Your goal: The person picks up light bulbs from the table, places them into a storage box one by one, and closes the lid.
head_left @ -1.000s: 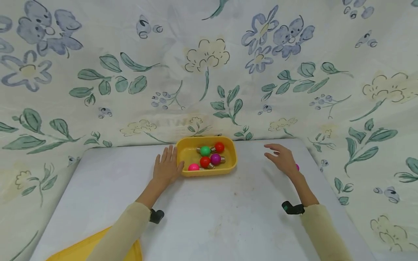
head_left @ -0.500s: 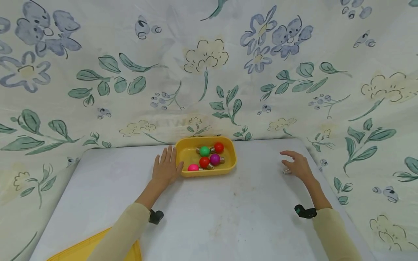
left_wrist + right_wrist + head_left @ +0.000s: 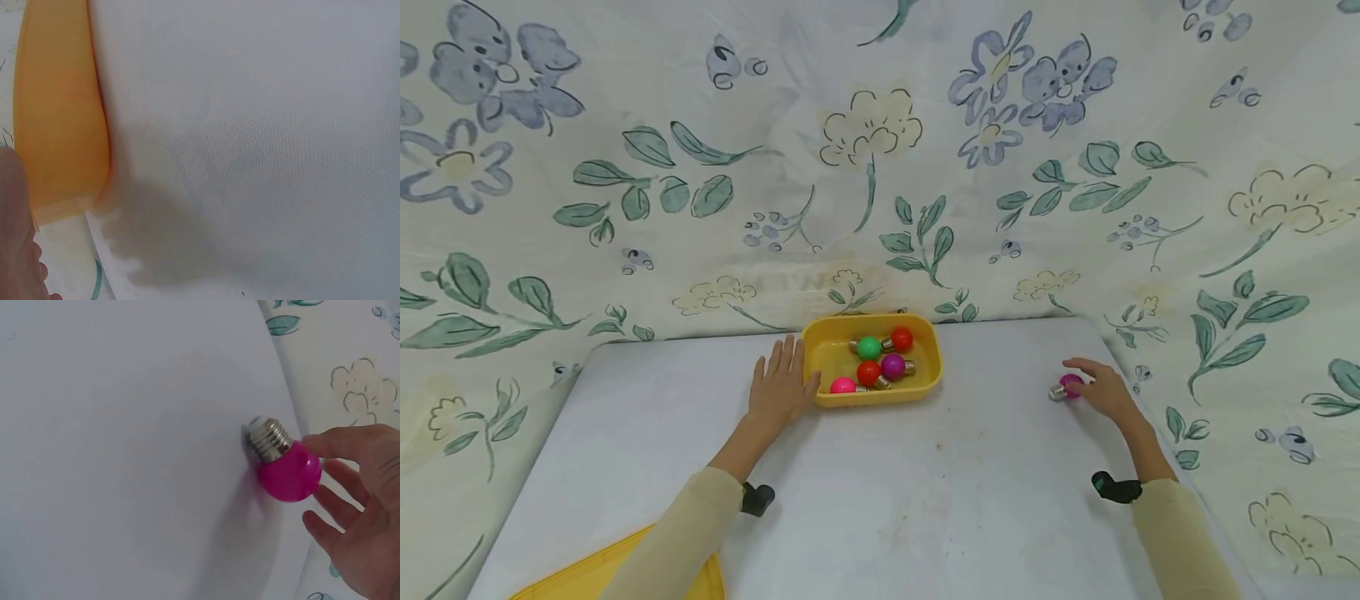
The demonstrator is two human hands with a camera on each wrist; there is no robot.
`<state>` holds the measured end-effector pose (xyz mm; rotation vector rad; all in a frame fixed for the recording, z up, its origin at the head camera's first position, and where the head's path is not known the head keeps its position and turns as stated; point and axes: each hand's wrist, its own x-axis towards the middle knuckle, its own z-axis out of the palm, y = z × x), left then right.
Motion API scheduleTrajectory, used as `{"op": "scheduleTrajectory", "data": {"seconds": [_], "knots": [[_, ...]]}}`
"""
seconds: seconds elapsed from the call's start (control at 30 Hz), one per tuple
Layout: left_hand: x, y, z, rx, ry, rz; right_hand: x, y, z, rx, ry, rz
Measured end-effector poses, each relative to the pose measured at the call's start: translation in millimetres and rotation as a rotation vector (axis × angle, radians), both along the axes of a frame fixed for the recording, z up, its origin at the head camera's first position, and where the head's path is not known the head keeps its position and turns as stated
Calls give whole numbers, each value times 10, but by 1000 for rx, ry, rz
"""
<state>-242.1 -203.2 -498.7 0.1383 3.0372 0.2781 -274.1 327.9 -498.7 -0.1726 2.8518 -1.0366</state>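
Observation:
A purple light bulb (image 3: 1071, 386) with a silver screw base lies at the right side of the white table. My right hand (image 3: 1108, 392) is right by it, fingers spread and slightly bent. In the right wrist view, the thumb and fingertips are at the round end of the bulb (image 3: 290, 472); firm contact cannot be made out. My left hand (image 3: 777, 387) lies with straight fingers against the left side of a yellow box (image 3: 880, 398). Inside are red, green, purple and pink bulbs. The left wrist view shows the box's outer wall (image 3: 62, 125) beside part of the hand.
A larger yellow tray (image 3: 587, 575) lies at the lower left, partly hidden under the left forearm. Flower-patterned cloth (image 3: 880, 167) hangs behind the white table (image 3: 955, 500) and surrounds its sides.
My right hand has moved right and a little nearer, over to the purple bulb, which was mostly covered by the hand before and now shows. My left hand stays at the box.

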Motion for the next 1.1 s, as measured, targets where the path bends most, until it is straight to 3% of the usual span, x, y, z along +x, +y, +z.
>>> {"op": "scheduleTrajectory", "data": {"seconds": [0.5,1.1], "knots": [[35,18,-16,-5,8,10,52,48,-51,-25,-135,-7],[79,37,-22,-10,34,16,88,63,-96,-29,-134,12]]}}
